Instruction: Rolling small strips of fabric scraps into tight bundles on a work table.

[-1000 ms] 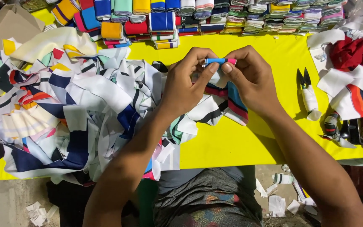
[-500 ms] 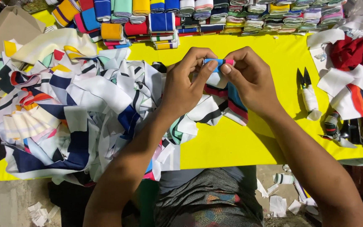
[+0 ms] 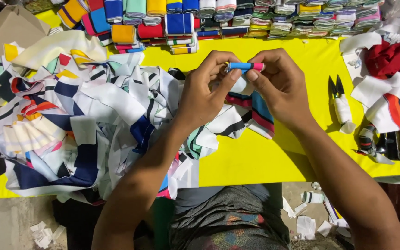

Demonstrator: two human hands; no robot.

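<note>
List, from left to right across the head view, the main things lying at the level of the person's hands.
Heap of striped fabric strips → left hand → small blue and pink folded strip → right hand → white-handled thread snips → red and white cloth pile.

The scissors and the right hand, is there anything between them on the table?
No. In the head view only bare yellow table lies between the right hand and the scissors.
</note>
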